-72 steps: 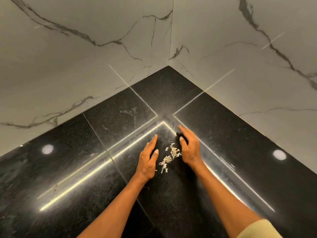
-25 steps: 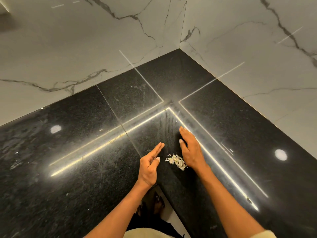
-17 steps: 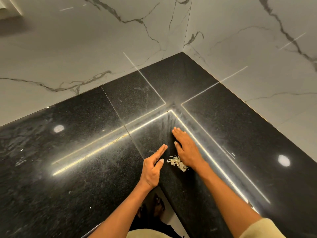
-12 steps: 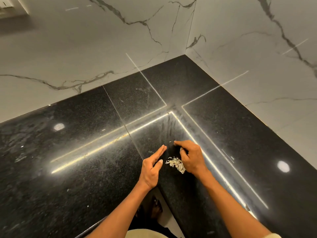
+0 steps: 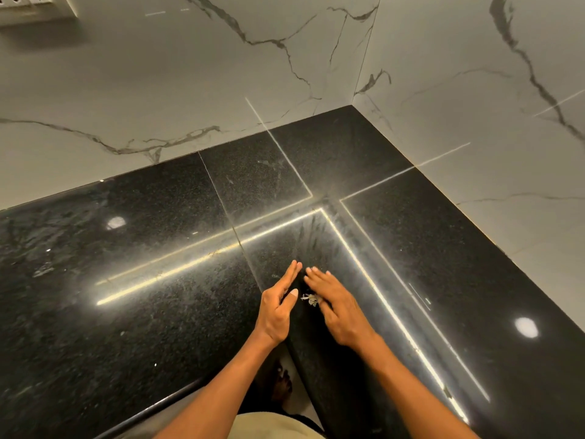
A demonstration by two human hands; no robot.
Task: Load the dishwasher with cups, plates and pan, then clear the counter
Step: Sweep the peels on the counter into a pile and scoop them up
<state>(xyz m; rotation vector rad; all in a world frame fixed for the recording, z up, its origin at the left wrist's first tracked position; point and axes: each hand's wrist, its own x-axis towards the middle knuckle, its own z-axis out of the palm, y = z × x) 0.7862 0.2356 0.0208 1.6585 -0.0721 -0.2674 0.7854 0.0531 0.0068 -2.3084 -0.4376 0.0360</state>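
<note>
A small heap of pale scraps [image 5: 311, 299] lies on the black granite counter [image 5: 158, 280] close to its inner front corner. My left hand [image 5: 280, 307] stands on its edge just left of the heap, fingers straight, thumb nearly touching the scraps. My right hand [image 5: 337, 307] lies flat over the right side of the heap, fingers straight and spread, and covers most of it. The two sets of fingertips almost meet beyond the scraps.
Marble walls [image 5: 190, 74] meet at the far corner [image 5: 353, 104] of the L-shaped counter. A white socket plate [image 5: 34, 6] sits at the top left. Below the counter's front edge [image 5: 177, 391] I see floor and a foot [image 5: 281, 383].
My right hand has uncurled and now lies flat over the scraps, nearer my left hand. The heap has been drawn closer to the counter's edge over the last seconds.
</note>
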